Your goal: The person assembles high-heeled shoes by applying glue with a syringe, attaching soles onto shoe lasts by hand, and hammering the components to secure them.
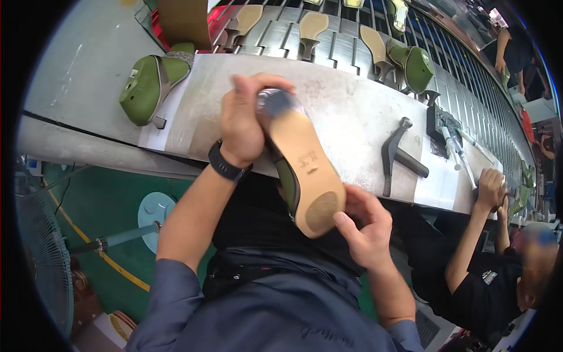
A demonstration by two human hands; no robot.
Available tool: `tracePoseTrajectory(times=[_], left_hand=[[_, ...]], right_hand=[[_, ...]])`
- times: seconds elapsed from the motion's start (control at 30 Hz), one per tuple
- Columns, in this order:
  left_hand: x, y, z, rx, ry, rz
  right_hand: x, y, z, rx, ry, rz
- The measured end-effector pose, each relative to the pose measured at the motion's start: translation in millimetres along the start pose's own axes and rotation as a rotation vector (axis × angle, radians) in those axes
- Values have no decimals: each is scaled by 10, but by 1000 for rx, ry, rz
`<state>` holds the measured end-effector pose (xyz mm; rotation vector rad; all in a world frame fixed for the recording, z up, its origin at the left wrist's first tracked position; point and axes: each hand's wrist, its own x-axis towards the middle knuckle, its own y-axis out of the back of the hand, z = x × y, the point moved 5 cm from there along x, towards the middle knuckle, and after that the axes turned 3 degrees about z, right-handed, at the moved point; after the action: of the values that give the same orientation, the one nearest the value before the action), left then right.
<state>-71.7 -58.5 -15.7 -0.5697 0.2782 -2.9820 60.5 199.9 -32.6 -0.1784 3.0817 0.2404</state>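
Observation:
A shoe [305,158] is held between my two hands with its tan sole turned up and its green upper showing along the left side. My left hand [243,117] is closed round the heel end, where the dark heel is blurred by motion. At the toe, my right hand [369,232] pinches the sole's edge between thumb and fingers. Another green shoe [143,91] lies on the bench [346,105] to the left. Right of the held shoe lies a dark-headed hammer [399,155].
Loose tan soles [314,26] and a green shoe [417,67] sit on the slatted metal conveyor [340,50] beyond the bench. Syringes [460,146] lie beside a black container [437,123]. A co-worker's hand [489,188] is at the right. A fan [50,252] stands at the left.

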Motion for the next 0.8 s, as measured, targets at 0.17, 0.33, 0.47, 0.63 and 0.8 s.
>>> tracePoseTrajectory(times=[0.17, 0.33, 0.47, 0.63, 0.8], left_hand=[[41, -455, 172, 219, -321, -372], [39, -433, 61, 163, -260, -294], [44, -375, -38, 129, -140, -237], [102, -366, -76, 129, -109, -297], [125, -385, 1, 247, -127, -369]], right_hand=[[563, -48, -861, -435, 511, 9], [824, -260, -1306, -656, 829, -159], [725, -201, -1290, -614, 1105, -5], [989, -295, -1035, -574, 1247, 45], [974, -338, -976, -612, 1287, 107]])
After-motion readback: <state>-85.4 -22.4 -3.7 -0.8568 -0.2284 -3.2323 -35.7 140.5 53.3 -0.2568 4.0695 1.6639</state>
